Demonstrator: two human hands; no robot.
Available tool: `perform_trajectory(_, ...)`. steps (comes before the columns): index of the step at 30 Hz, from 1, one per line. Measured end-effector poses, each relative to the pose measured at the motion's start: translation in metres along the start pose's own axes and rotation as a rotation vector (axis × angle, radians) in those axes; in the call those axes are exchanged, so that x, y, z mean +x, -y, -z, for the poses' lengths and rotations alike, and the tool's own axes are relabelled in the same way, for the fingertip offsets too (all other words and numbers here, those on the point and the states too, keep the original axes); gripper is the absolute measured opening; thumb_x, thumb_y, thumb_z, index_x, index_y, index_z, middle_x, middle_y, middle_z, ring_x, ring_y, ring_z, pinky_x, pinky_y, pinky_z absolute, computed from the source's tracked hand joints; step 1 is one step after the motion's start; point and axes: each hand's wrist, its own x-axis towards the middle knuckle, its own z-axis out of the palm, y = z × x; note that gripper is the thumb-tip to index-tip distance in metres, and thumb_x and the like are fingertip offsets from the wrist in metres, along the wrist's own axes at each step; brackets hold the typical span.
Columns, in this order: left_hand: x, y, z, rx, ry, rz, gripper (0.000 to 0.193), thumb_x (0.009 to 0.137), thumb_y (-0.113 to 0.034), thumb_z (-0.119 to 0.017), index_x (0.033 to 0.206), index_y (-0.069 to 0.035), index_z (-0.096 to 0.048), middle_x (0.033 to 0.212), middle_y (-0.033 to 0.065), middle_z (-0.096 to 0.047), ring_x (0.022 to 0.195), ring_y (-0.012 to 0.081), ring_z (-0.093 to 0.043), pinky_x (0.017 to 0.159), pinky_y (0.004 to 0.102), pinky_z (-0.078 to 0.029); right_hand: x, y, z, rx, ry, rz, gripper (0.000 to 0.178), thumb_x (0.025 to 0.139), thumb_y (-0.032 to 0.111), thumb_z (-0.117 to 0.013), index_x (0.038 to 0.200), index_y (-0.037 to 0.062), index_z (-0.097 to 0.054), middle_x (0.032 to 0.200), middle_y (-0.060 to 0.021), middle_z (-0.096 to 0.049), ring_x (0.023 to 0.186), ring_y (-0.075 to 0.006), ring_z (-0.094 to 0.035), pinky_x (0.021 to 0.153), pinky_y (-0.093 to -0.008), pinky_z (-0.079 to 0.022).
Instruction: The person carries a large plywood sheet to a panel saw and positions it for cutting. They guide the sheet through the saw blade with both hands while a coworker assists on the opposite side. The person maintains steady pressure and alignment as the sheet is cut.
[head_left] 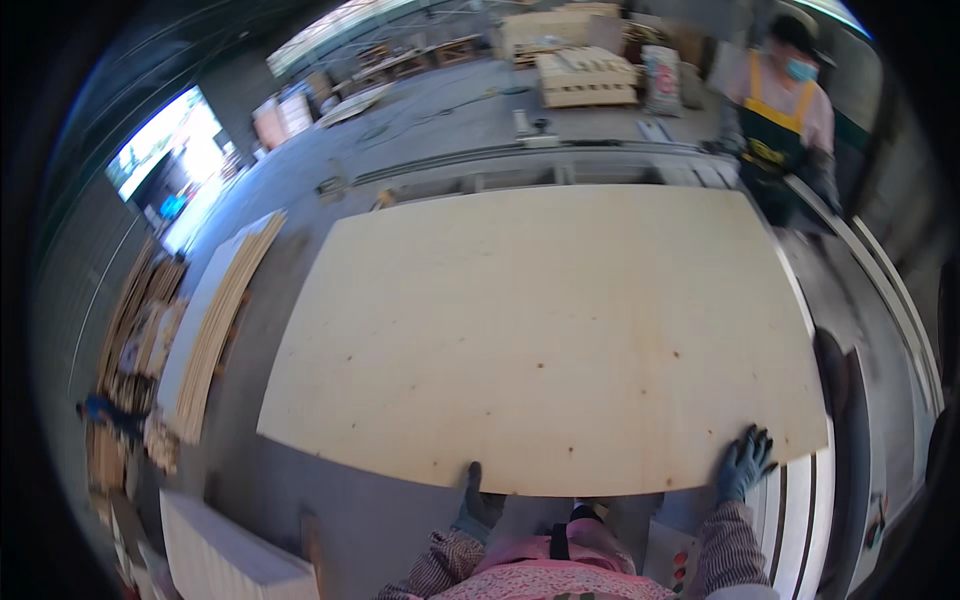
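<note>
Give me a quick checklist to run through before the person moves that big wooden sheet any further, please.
1. Right hand on the wooden sheet: ok, spread on top near its near right corner.
2. Left hand gripping firmly: cannot tell; the thumb lies over the near edge, but the fingers underneath are hidden.
3. Gloves worn: ok, both hands are covered.
4. Top of the sheet free of loose things: ok, none seen.
5. Support underneath: cannot tell; the sheet hides most of it.
6. Co-worker beyond the far right corner ready: cannot tell.
</note>
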Motion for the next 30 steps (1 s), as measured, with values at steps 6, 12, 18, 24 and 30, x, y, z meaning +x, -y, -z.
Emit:
perform_trajectory(6,-0.001,0.008,0.005,-0.149,-0.019,0.123,0.032,0.089,-0.027,-0.059,0.113,-0.006,-0.053,0.109,0.0065,-0.061,0.102,0.0194,-0.059,0.083,0.0339,-0.053,0.015,-0.012,-0.010,-0.198,0.048,-0.039,0.051,0.094,0.041,-0.038,0.142,0.0291,-0.028,0.149,0.0006,-0.026,0.137,-0.0222,-0.023,0.104,-0.0597,-0.011)
perform_trajectory(12,-0.037,-0.001,-0.034,-0.052,-0.109,0.131,0.040,0.090,-0.031,-0.057,0.120,-0.004,-0.049,0.117,0.0096,-0.058,0.108,0.0222,-0.056,0.093,0.0375,-0.048,0.023,-0.021,-0.011,-0.193,0.025,0.042,0.050,0.094,0.045,-0.035,0.142,0.0299,-0.030,0.147,0.0022,-0.030,0.135,-0.0219,-0.027,0.102,-0.0592,-0.016)
perform_trajectory(18,-0.024,0.019,-0.002,-0.121,-0.072,0.126,0.044,0.090,-0.031,-0.057,0.124,-0.005,-0.048,0.123,0.0086,-0.055,0.115,0.0221,-0.052,0.100,0.0349,-0.041,0.014,-0.028,0.012,-0.122,-0.010,0.110,0.053,0.094,0.048,-0.032,0.140,0.0208,-0.034,0.144,-0.0054,-0.034,0.130,-0.0275,-0.032,0.100,-0.0604,-0.021)
perform_trajectory(24,-0.034,0.025,-0.014,-0.076,-0.161,0.087,0.049,0.088,-0.033,-0.060,0.127,-0.006,-0.046,0.129,0.0087,-0.051,0.117,0.0226,-0.049,0.102,0.0355,-0.038,-0.001,-0.050,0.013,0.013,-0.099,0.182,0.054,0.092,0.046,-0.034,0.139,0.0194,-0.037,0.142,-0.0084,-0.036,0.129,-0.0322,-0.033,0.098,-0.0642,-0.020)
perform_trajectory(30,-0.044,0.014,0.022,0.064,-0.106,-0.055,0.048,0.090,-0.049,-0.048,0.116,-0.010,-0.054,0.104,0.0070,-0.064,0.091,0.0234,-0.063,0.068,0.0379,-0.055,-0.015,-0.024,0.039,0.099,0.032,0.160,0.055,0.086,0.029,-0.046,0.138,0.0179,-0.037,0.147,-0.0094,-0.029,0.136,-0.0313,-0.021,0.108,-0.0569,-0.001)
